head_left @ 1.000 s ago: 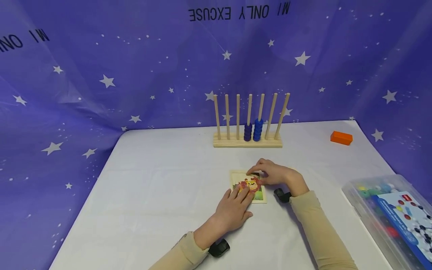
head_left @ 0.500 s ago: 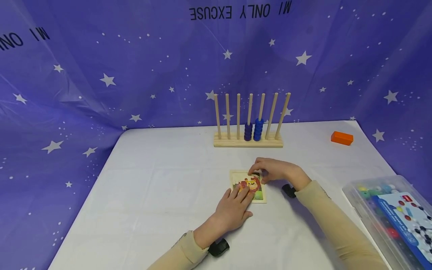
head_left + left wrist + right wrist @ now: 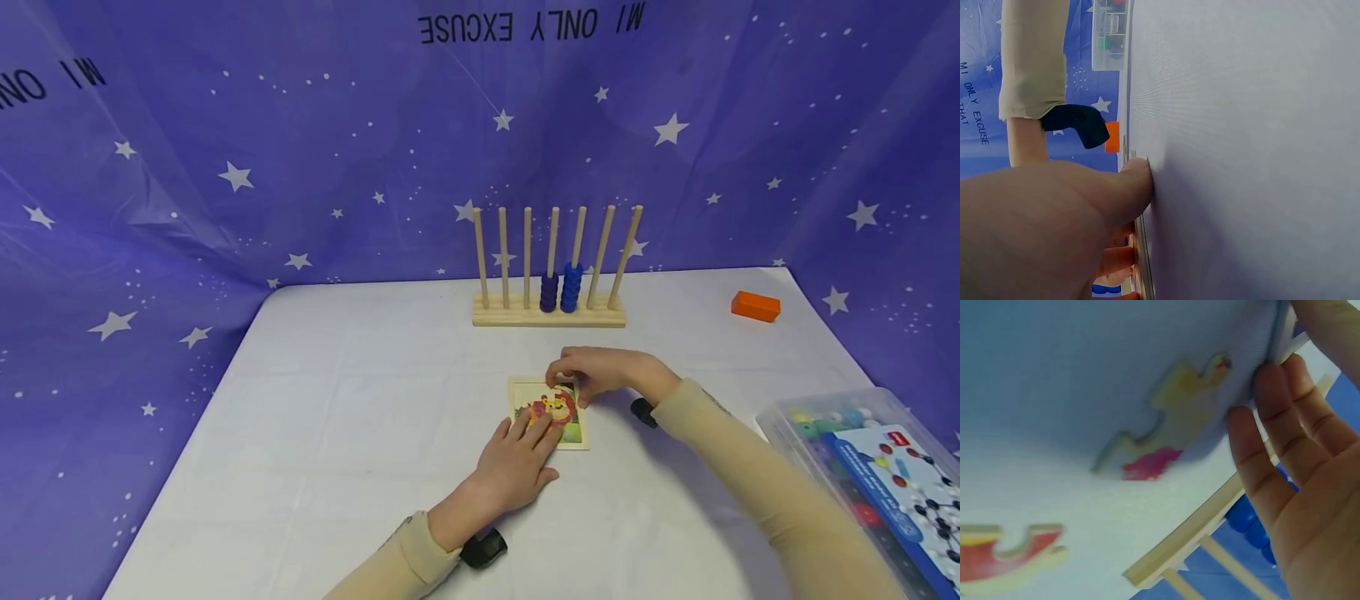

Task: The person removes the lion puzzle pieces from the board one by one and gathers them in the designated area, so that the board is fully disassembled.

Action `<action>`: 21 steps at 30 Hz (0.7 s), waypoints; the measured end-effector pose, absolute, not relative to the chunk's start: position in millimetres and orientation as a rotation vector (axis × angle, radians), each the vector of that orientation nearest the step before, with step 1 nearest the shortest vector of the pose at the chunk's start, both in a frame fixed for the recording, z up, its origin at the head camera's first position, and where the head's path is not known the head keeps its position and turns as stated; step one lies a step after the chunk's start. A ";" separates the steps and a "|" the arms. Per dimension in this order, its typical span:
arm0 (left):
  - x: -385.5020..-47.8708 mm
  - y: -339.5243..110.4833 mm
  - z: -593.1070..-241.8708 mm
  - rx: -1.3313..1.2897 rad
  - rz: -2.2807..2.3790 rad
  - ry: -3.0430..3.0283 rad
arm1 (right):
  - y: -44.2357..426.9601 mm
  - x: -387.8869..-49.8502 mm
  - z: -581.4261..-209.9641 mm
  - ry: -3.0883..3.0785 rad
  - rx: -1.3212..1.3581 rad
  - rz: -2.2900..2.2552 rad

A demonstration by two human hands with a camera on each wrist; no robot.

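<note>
A small square jigsaw puzzle (image 3: 567, 429) with a lion picture and a pale wooden border lies flat on the white table. My left hand (image 3: 517, 467) rests on its lower left part with straight, spread fingers. The left thumb (image 3: 1132, 187) lies beside the board's edge in the left wrist view. At the upper right corner my right hand (image 3: 592, 371) bends its fingers and thumb round the puzzle; the exact contact is partly hidden. Two blurred puzzle pieces, one yellow and pink (image 3: 1179, 419), one red (image 3: 1004, 556), appear on a white surface in the right wrist view.
Behind the puzzle stands a wooden peg rack (image 3: 547, 314) with blue and purple beads on two pegs. An orange block (image 3: 755, 307) lies at the back right. A clear plastic box (image 3: 780, 425) of coloured balls sits at the right edge. A starry purple cloth (image 3: 337, 150) hangs behind.
My right forearm has swung outward to the right, and the right hand has turned slightly at the puzzle's corner. The left hand and the puzzle have stayed in place.
</note>
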State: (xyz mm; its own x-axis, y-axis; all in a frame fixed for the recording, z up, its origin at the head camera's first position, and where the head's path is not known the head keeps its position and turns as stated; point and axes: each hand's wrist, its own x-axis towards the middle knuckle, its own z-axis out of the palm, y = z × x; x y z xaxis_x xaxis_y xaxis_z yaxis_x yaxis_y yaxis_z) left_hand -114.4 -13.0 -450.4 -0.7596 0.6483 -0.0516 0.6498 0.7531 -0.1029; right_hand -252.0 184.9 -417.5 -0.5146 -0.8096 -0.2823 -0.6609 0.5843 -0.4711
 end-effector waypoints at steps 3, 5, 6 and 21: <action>-114.9 -13.1 -450.8 1.089 -0.182 2.938 | 180.5 -253.9 -415.7 2.328 -1.154 -0.402; -115.0 -13.1 -450.9 1.089 -0.177 2.936 | 177.8 -254.0 -414.6 2.322 -1.129 -0.399; -115.0 -13.2 -450.7 1.089 -0.174 2.936 | 176.6 -253.9 -414.4 2.323 -1.116 -0.392; -112.8 -14.1 -448.2 1.086 -0.167 2.928 | 169.5 -248.1 -412.9 2.344 -1.088 -0.475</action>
State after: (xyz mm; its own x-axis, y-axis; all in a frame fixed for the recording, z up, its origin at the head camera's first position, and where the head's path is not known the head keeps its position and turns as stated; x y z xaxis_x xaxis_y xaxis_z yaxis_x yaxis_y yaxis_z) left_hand -112.8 -14.1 -448.2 -0.7589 0.6493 -0.0500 0.6507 0.7533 -0.0950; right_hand -248.1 169.5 -412.9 -0.5502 -0.7798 -0.2985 -0.6020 0.6182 -0.5054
